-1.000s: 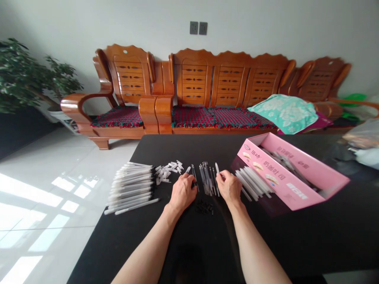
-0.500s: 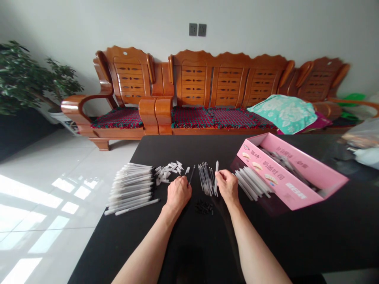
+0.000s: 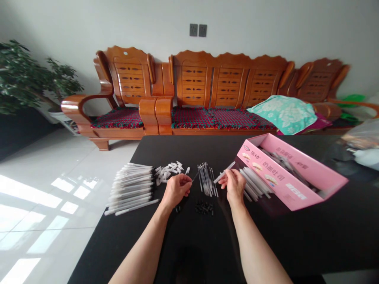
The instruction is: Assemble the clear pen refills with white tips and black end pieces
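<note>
Pinched in my left hand [image 3: 177, 191] is a thin dark pen refill [image 3: 195, 176], its tip pointing up and right. My right hand [image 3: 234, 185] grips a translucent white pen barrel [image 3: 230, 166], tilted with its lower end toward the left. Between the two hands lies a row of pen refills [image 3: 207, 179]. Nearer to me sits a small pile of black plugs [image 3: 204, 207], and a few more black pieces [image 3: 177, 209] lie below my left hand. White pen caps [image 3: 170, 170] are heaped beyond my left hand. Beside my right hand lie several pen barrels [image 3: 256, 184].
Stacked pens [image 3: 130, 189] with black ends lie at the left of the black table [image 3: 195, 248]. A pink box [image 3: 291, 189] holding more items stands at the right, with a plastic bag [image 3: 363, 138] beyond it. A wooden sofa [image 3: 207, 85] runs behind the table.
My left hand has lifted and turned, bringing the refill toward the middle. My right hand has shifted slightly right, and the upright barrel is now tilted over to the right.
</note>
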`<state>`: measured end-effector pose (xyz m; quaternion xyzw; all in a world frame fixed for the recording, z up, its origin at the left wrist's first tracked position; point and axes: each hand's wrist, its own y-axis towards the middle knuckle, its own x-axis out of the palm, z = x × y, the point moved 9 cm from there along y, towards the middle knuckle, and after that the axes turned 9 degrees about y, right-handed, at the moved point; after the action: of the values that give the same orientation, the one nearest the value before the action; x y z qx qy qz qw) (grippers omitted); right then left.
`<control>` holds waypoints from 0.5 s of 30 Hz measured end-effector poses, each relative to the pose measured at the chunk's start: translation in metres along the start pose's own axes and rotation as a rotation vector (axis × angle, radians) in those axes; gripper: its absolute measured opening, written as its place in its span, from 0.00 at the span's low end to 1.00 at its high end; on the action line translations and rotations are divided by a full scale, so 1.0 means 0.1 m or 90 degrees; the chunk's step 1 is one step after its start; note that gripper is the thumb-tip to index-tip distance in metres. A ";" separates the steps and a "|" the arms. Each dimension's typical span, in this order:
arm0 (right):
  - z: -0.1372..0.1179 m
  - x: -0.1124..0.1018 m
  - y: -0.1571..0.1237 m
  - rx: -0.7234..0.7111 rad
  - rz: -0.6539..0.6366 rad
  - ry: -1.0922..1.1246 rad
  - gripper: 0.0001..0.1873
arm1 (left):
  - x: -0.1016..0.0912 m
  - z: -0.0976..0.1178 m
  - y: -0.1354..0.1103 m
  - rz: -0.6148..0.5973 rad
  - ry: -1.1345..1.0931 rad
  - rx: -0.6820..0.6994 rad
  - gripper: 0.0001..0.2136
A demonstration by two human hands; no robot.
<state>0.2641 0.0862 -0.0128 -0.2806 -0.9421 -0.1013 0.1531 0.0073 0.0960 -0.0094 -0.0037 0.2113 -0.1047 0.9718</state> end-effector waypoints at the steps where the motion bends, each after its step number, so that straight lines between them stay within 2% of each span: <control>1: 0.01 0.00 0.01 0.010 0.003 0.024 0.16 | 0.03 -0.01 0.01 -0.012 -0.035 0.010 0.12; 3: 0.03 -0.01 0.03 0.035 0.005 0.085 0.15 | 0.07 -0.02 0.02 -0.036 -0.061 0.020 0.15; 7: 0.02 -0.02 0.06 0.064 0.002 0.183 0.13 | 0.12 -0.01 0.01 -0.075 -0.031 0.022 0.13; 15: -0.01 -0.10 0.11 0.058 0.031 0.233 0.11 | 0.11 0.05 -0.01 -0.080 0.038 0.035 0.12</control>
<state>0.2781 0.0897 -0.0146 -0.2727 -0.8952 -0.1040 0.3367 0.0182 0.0925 -0.0095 0.0130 0.2364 -0.1712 0.9564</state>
